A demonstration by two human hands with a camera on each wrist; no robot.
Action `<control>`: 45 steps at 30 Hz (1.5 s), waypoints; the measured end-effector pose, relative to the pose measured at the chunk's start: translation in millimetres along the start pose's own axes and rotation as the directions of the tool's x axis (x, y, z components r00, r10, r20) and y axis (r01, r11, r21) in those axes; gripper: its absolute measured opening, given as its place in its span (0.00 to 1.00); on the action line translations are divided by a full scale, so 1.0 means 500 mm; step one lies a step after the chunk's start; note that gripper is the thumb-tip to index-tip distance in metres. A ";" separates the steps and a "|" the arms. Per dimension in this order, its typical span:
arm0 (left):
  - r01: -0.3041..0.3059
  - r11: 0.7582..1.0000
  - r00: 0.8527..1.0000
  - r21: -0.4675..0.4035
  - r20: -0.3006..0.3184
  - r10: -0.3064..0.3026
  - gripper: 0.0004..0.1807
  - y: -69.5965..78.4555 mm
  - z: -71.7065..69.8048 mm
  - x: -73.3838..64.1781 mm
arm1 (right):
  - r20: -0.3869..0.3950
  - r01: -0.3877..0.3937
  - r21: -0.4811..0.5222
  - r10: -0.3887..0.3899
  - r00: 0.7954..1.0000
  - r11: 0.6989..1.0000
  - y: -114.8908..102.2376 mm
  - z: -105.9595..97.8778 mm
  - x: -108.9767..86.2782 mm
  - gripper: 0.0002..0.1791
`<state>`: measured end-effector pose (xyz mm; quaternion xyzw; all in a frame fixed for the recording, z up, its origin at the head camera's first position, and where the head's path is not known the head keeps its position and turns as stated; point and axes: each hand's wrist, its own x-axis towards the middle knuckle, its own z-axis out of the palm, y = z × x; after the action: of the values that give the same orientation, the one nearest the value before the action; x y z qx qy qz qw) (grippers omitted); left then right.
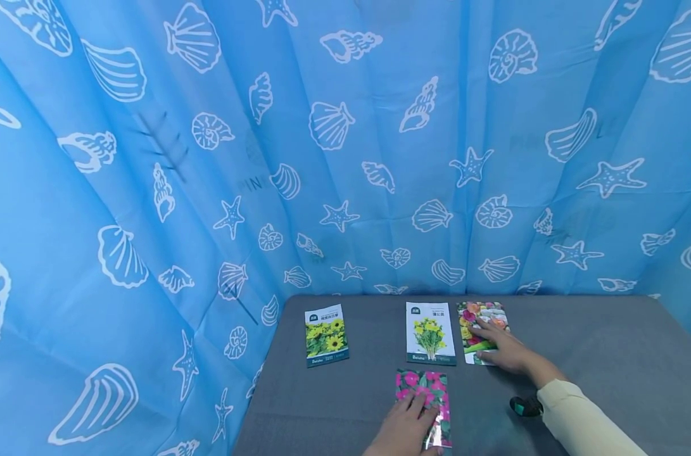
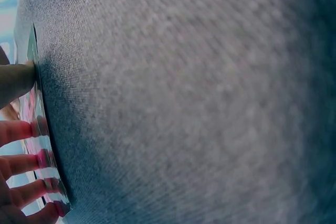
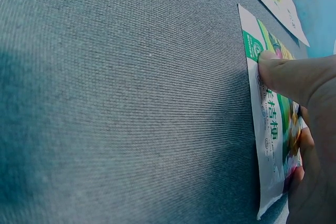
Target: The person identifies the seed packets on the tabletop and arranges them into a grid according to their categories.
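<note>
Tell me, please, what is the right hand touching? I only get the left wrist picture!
Observer: The right hand is resting on a packet with many-coloured flowers.
Operator: Ooh! Is anything lying close to that one?
Observer: Yes, the head view shows a white packet with yellow flowers just to its left, with a narrow gap between them.

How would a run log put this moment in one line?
left hand: touches pink-flower packet | right hand: touches multicolored-flower packet | untouched: two yellow-flower packets
</note>
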<state>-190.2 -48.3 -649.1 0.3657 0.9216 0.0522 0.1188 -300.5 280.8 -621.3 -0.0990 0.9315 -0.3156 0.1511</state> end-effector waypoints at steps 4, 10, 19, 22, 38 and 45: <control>-0.037 0.999 0.998 0.016 -0.042 0.038 0.37 -0.006 0.015 0.004 | 0.002 0.005 -0.002 -0.005 1.000 1.000 0.002 0.001 0.002 0.37; -0.056 0.998 0.996 0.035 -0.061 0.058 0.37 -0.007 0.022 0.009 | 0.009 -0.010 -0.005 0.010 1.000 1.000 0.002 0.004 0.003 0.37; -0.057 0.998 0.997 0.013 -0.059 0.058 0.38 0.000 0.024 0.010 | 0.004 0.001 -0.006 -0.001 1.000 1.000 0.002 0.003 0.003 0.37; -0.057 0.998 0.997 -0.002 -0.052 0.057 0.38 0.001 0.023 0.013 | 0.003 0.004 -0.003 -0.004 1.000 1.000 0.002 0.002 0.003 0.37; -0.088 0.996 0.989 0.028 -0.119 0.091 0.37 0.005 0.036 0.020 | -0.008 0.006 -0.006 -0.006 1.000 1.000 0.004 0.004 0.005 0.37; -0.066 0.998 0.996 0.004 -0.067 0.066 0.37 0.010 0.029 0.023 | -0.015 0.008 -0.008 -0.008 1.000 1.000 0.001 0.003 0.006 0.38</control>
<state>-191.2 -36.9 -664.3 0.3942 0.9125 0.0676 0.0857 -302.7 279.5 -623.4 -0.1012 0.9335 -0.3132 0.1424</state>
